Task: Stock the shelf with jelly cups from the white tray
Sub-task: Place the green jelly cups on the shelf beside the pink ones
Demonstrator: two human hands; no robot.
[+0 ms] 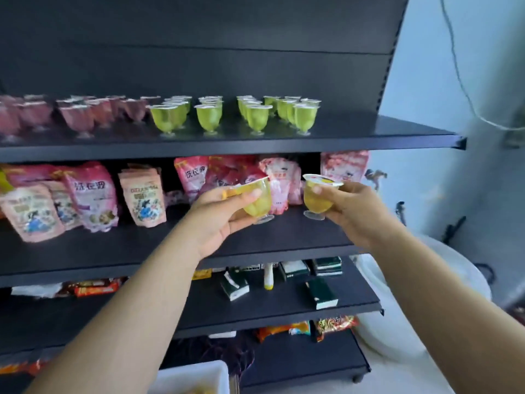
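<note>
- White tray sits nearest me, at the bottom edge, below both arms.
- My left hand pinches a yellow jelly cup, tilted; my right hand pinches a second yellow cup, upright. Both are below the top shelf.
- Risk: a tilted cup set on its narrow foot may topple.
- Risk: arriving cups may knock the green cups.
</note>
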